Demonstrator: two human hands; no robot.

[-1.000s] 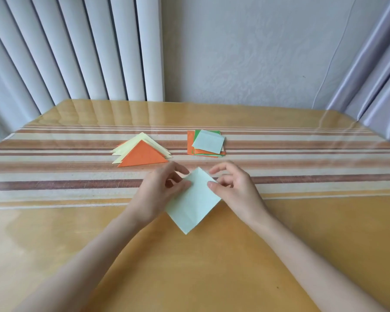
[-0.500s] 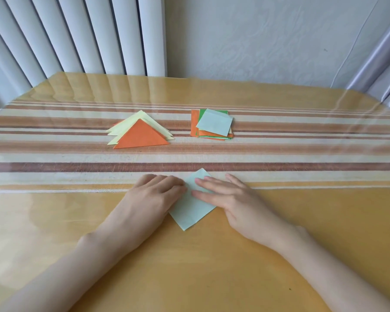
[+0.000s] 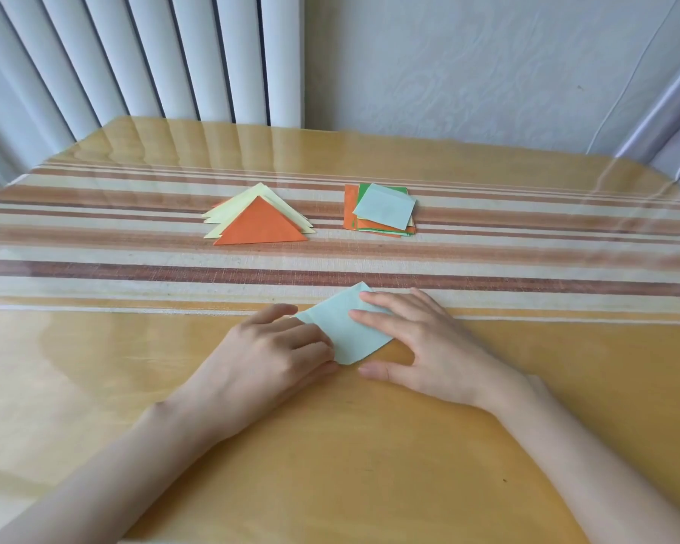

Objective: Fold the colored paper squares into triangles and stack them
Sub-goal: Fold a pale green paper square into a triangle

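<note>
**Two hands press a pale blue paper down on the table**

The pale blue paper (image 3: 346, 331) lies on the near part of the table (image 3: 330, 465), right in front of the person, with one corner pointing away. The right hand (image 3: 421, 343) rests on it with straight, flat fingers and grips nothing, I think to stop the paper sliding. The left hand (image 3: 267, 359) covers the paper's left edge with bent fingers. I cannot tell if it pinches the paper or only pushes down, maybe to rub in a fold. Farther back, on the striped cloth (image 3: 527, 268), the pile of triangles (image 3: 260, 225) sits on the left with an orange one on top, so done ones go there. The pile of squares (image 3: 381, 210) waits apart on its right.
</note>
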